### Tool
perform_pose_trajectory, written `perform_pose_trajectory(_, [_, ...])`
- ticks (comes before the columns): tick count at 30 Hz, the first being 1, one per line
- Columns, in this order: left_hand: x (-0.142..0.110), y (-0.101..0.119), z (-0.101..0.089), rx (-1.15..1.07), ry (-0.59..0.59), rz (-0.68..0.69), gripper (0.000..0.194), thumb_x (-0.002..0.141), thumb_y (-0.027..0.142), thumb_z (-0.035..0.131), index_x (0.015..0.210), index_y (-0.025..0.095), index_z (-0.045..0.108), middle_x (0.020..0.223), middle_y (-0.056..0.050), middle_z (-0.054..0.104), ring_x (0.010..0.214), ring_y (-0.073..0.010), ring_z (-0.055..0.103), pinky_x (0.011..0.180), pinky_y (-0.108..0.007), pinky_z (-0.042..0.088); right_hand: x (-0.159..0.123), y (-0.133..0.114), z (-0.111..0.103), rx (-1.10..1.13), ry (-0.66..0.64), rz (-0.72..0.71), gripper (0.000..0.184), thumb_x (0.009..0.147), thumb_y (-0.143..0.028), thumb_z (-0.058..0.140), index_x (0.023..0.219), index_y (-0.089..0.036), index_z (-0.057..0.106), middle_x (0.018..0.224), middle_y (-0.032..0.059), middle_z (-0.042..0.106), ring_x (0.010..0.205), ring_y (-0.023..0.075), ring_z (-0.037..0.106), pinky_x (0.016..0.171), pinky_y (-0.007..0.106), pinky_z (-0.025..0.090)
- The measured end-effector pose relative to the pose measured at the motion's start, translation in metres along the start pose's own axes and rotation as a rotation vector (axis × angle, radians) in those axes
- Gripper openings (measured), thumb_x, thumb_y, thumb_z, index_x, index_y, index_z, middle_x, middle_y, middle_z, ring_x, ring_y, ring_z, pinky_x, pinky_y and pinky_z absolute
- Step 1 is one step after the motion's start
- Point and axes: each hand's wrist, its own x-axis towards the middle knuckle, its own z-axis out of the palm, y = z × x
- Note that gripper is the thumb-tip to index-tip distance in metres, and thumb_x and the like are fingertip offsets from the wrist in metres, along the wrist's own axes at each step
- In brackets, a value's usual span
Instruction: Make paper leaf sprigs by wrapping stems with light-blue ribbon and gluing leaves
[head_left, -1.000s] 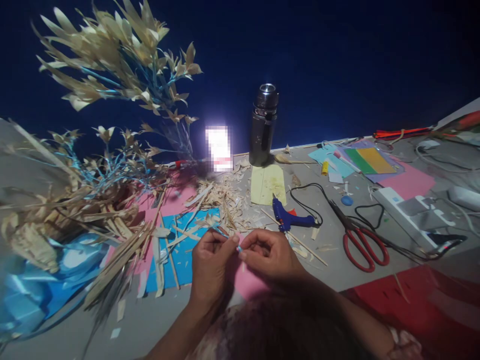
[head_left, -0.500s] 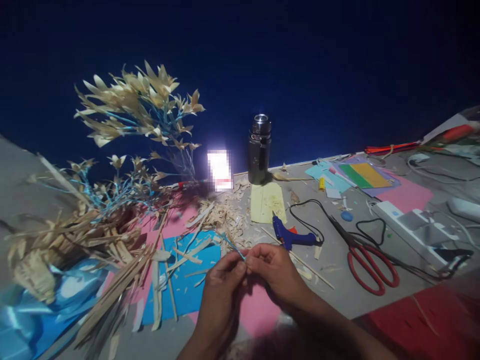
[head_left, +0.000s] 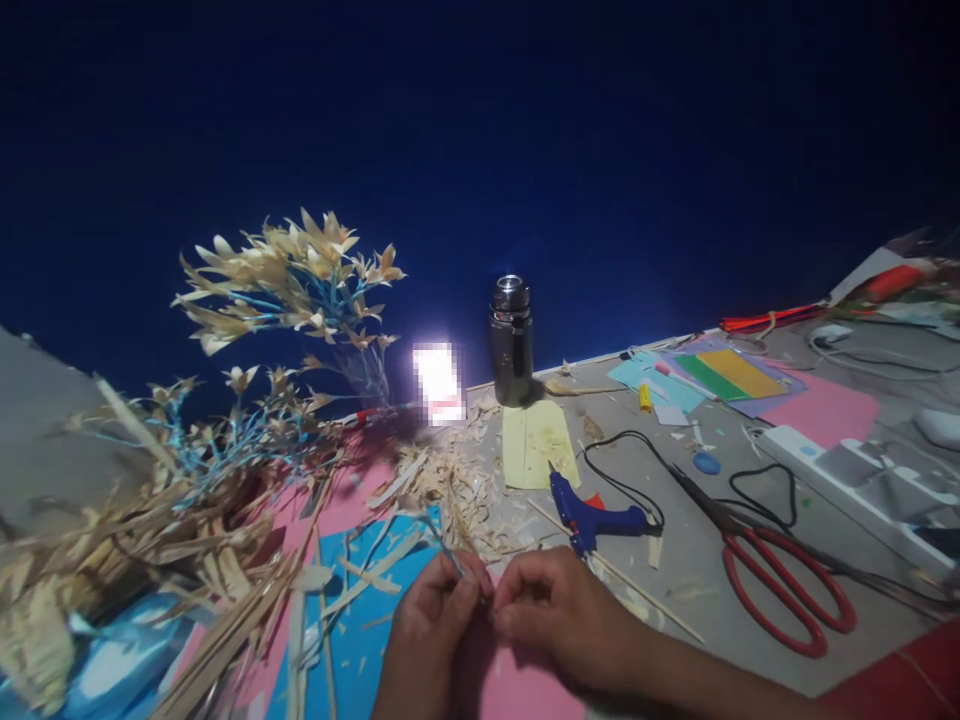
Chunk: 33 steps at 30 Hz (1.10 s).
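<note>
In the head view, my left hand (head_left: 442,615) is closed in a pinch on a thin light-blue stem (head_left: 450,558), whose tip sticks up past the fingers. Close beside it, my right hand (head_left: 551,610) has its thumb and fingers pinched together at the left fingertips. What they hold, if anything, is hidden. Under both hands lies a pink sheet (head_left: 525,690), and to the left a blue sheet (head_left: 360,590) scattered with dry straw strips. A blue glue gun (head_left: 600,520) rests just beyond my right hand, its tip over a yellow card (head_left: 536,440).
Red-handled scissors (head_left: 787,590) and a power strip (head_left: 847,480) lie on the right. Dried-leaf flowers on blue stems (head_left: 292,280) stand at the left above a straw pile (head_left: 135,560). A dark flask (head_left: 512,345) and a bright, blurred light (head_left: 439,383) are at the back.
The view has tilted up, so everything sits lower in the picture. Both hands stay close together, and the blue stem now points up out of my left fingers.
</note>
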Motion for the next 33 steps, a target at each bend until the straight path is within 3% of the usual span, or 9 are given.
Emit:
perform_pose_trajectory(4, [0.012,0.012,0.01,0.031,-0.058,0.042,0.038,0.056,0.035,0.095,0.067,0.016,0.064,0.068,-0.001,0.06,0.058,-0.0143,0.056,0.055,-0.026,0.047,0.014,-0.018,-0.012,-0.009,-0.078,-0.06,0.007,0.067,-0.022,0.066,0.069,-0.015,0.067,0.059,-0.0022,0.063,0.052,0.0094,0.053,0.048,0.019,0.039])
perform_pose_trajectory(8, [0.016,0.013,0.021,-0.042,-0.1,-0.031,0.037,0.057,0.033,0.094,0.071,0.017,0.064,0.058,0.001,0.06,0.049,-0.0144,0.055,0.05,-0.028,0.047,0.021,-0.014,-0.021,-0.064,-0.173,-0.095,0.009,0.072,-0.023,0.065,0.071,-0.014,0.067,0.064,-0.0005,0.065,0.055,0.0109,0.056,0.051,0.02,0.041])
perform_pose_trajectory(11, [0.014,0.007,0.024,-0.067,-0.072,0.017,0.034,0.058,0.027,0.093,0.067,0.016,0.062,0.057,0.001,0.061,0.049,-0.0126,0.055,0.051,-0.025,0.045,0.019,-0.001,-0.026,-0.197,-0.123,-0.14,0.008,0.075,-0.021,0.067,0.08,-0.015,0.069,0.066,-0.0014,0.063,0.058,0.0124,0.055,0.055,0.023,0.042])
perform_pose_trajectory(14, [0.014,-0.004,0.021,-0.097,-0.084,0.067,0.034,0.06,0.031,0.091,0.068,0.016,0.062,0.058,0.001,0.063,0.05,-0.0129,0.056,0.051,-0.025,0.043,0.018,0.009,-0.031,-0.501,-0.052,-0.316,0.002,0.077,-0.017,0.068,0.075,-0.017,0.068,0.075,0.0006,0.065,0.07,0.0158,0.058,0.064,0.026,0.043])
perform_pose_trajectory(18, [0.017,-0.015,0.014,-0.036,-0.042,0.175,0.032,0.064,0.031,0.089,0.065,0.015,0.061,0.057,0.001,0.062,0.051,-0.0097,0.053,0.053,-0.022,0.042,0.018,0.015,-0.035,-0.777,-0.027,-0.475,0.013,0.085,-0.018,0.067,0.072,-0.02,0.065,0.073,0.0006,0.065,0.07,0.017,0.057,0.066,0.029,0.04])
perform_pose_trajectory(24, [0.019,-0.01,0.004,0.072,-0.007,0.206,0.031,0.07,0.035,0.086,0.069,0.016,0.061,0.065,-0.001,0.068,0.046,-0.0106,0.055,0.047,-0.024,0.043,0.019,0.02,-0.034,-0.883,-0.067,-0.629,0.028,0.101,-0.028,0.051,0.079,-0.02,0.067,0.074,0.004,0.067,0.067,0.0174,0.058,0.065,0.03,0.039])
perform_pose_trajectory(33, [0.015,-0.012,0.006,-0.088,-0.032,0.091,0.02,0.071,0.023,0.087,0.075,0.016,0.07,0.072,-0.002,0.071,0.064,-0.0151,0.066,0.062,-0.027,0.052,0.026,0.024,-0.029,-0.906,-0.013,-0.789,0.043,0.106,-0.038,0.045,0.077,-0.018,0.069,0.069,0.0027,0.065,0.063,0.0149,0.057,0.064,0.027,0.04])
